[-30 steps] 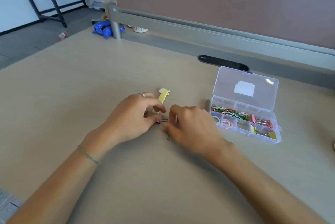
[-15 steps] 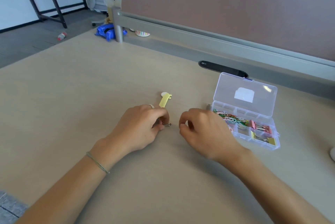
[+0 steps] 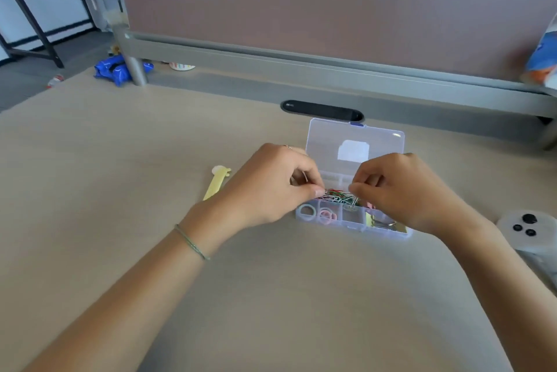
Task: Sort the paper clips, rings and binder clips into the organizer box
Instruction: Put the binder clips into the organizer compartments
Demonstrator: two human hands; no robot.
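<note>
The right hand (image 3: pixel 404 191) hangs over the organizer box (image 3: pixel 355 222) with thumb and forefinger pinched on a paper clip (image 3: pixel 353 201), its end pointing down into the long compartment where the heap of colored paper clips (image 3: pixel 336 195) already lies; the fine pinch suits so small and thin a piece. The left hand (image 3: pixel 271 188) comes in from the other side with its fingers curled at the same compartment's edge, the thumb tip at the heap; whether it holds a clip of its own I cannot tell. Both hands meet there, likely because that bin is the clips' sort. In the front row the rings (image 3: pixel 316 214) sit in their own cells, and binder clips (image 3: pixel 382 222) lie partly hidden under the right wrist. The clear lid (image 3: pixel 355 142) stands open behind. A yellow strip (image 3: pixel 217 183) lies on the desk (image 3: pixel 120 160), left of the box.
</note>
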